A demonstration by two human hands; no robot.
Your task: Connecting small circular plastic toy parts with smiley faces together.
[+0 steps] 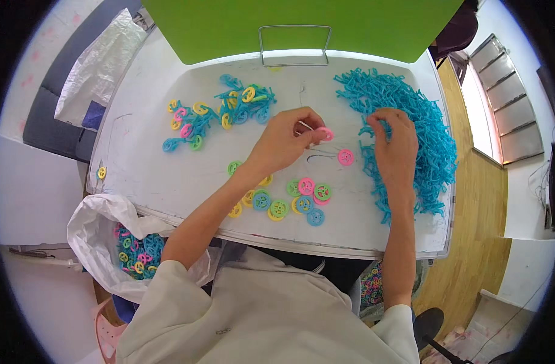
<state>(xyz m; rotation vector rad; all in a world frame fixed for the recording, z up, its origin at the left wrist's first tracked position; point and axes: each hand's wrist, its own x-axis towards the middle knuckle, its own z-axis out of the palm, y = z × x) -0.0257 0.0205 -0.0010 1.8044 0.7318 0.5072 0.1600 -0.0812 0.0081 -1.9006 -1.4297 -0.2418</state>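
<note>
My left hand (289,136) is closed in a pinch on a pink plastic wheel (325,134), above the middle of the white table. To its right, my right hand (396,139) reaches over the left side of a big heap of blue plastic sticks (434,142). Its fingers are curled together at the heap; what they hold, if anything, cannot be made out. Between the hands lies a loose pink wheel (345,158). Nearer to me are several spoked wheels in yellow, green, blue and pink, among them a green wheel (279,208) and a light blue wheel (315,217).
At the far left of the white table (150,164) lies a group of blue sticks with wheels on them (229,106). A green panel (302,24) with a wire stand (294,64) rises behind. Below left, a white sack (95,218) holds similar pieces; another bag of wheels (371,285) is below right.
</note>
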